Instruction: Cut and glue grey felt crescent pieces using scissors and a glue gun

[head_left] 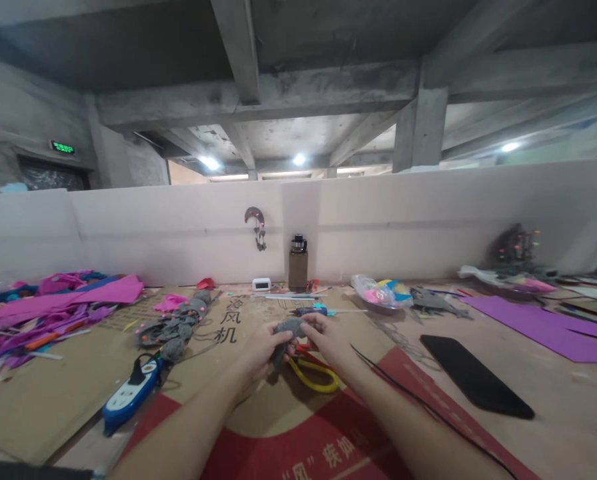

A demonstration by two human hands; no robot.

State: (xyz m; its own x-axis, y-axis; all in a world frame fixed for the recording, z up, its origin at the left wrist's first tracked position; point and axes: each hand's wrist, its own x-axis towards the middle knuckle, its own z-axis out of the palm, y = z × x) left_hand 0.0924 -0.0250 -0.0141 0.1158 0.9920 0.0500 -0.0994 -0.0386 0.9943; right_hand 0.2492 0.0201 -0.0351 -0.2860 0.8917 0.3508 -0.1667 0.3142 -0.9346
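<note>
A dark grey piece that looks like soft felt, curved in shape [291, 326], is held up between my two hands over the cardboard. My left hand [264, 347] has its fingers closed round the left side and the lower part that hangs down. On the right edge, my right hand [323, 333] pinches the same piece between thumb and fingers. Just below the hands lie scissors with yellow and red handles [321, 385], their blades hidden. Beyond the fingers rests a blue tool that looks like a glue gun [312, 311], with a pale stick at its right.
Printed cardboard [258, 413] covers the table. A blue-and-white power strip [132, 395] and grey yarn-like pieces [178, 327] lie left, near pink and purple scraps [78, 300]. Right are a black phone-like slab [473, 373], cable [413, 393] and purple sheet [538, 327]. A bottle [298, 267] stands behind.
</note>
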